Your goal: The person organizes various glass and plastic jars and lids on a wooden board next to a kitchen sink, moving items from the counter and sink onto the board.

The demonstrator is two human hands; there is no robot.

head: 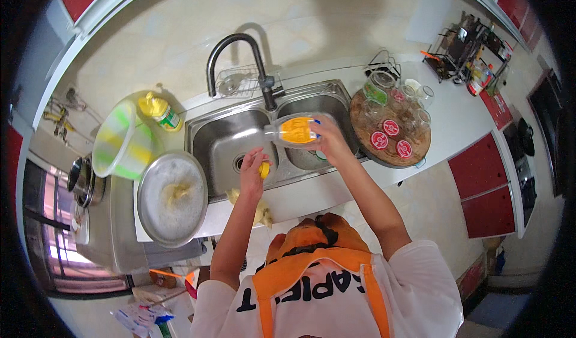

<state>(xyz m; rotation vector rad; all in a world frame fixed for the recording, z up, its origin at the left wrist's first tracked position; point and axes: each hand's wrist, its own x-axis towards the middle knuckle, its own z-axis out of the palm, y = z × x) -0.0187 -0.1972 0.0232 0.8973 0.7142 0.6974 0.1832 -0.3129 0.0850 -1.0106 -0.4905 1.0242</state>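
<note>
My right hand [330,139] grips a clear plastic bottle [294,131] with an orange label, tilted on its side over the double steel sink [211,146]. The bottle's uncapped neck points left. My left hand [253,171], lower and to the left above the front of the left basin, holds a yellow cap [264,170]. A yellowish cloth [262,214] hangs over the counter's front edge below my left forearm. Left of the sink, a round metal basin [150,198] holds foamy water and a pale yellow sponge or cloth [177,191]. A green item lies partly hidden in the right basin.
A black faucet [240,38] arches over the left basin. Left stand a green-yellow bucket [119,144] and a yellow bottle [159,110]. To the right, glass jars [423,97] and red lids [390,127] sit on a round wooden board [373,113]; a black rack [454,52] stands beyond.
</note>
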